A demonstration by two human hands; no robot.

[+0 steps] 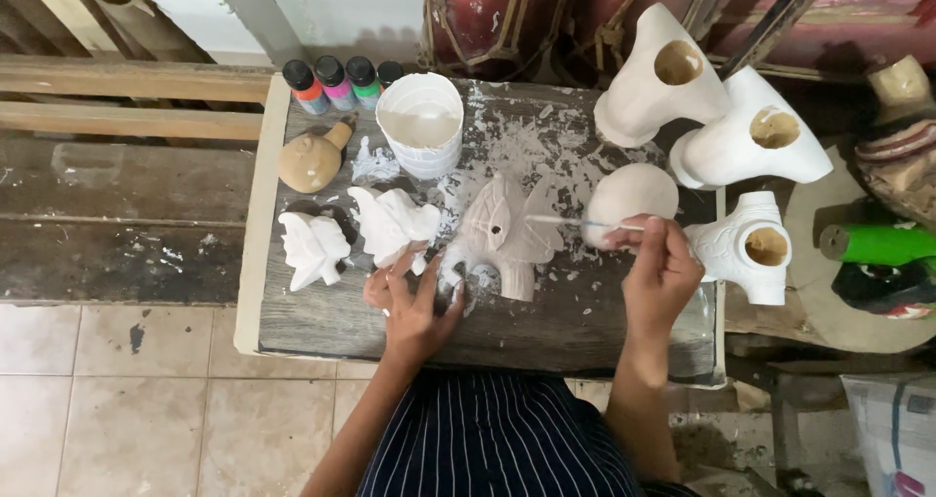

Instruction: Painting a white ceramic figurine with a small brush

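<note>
White brush [575,223] tip blurred; left hand [414,307] hides figurine [502,234] base.

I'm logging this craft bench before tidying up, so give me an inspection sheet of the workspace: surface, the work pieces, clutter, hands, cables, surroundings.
Surface: worn wooden table, smeared and flecked with white paint.
Job's things: unpainted elephant figure lying mid-table; thin brush laid across it; white paint cup behind it.
Clutter: two white-coated figures, a brown gourd-shaped piece, four small paint bottles, a round pale piece, three hollow white pieces.
Hands: left hand steadies the elephant's lower end; right hand grips the brush.
Cables: nothing seen.
Surroundings: tiled floor, wooden bench to the left, green cylinder to the right.
</note>
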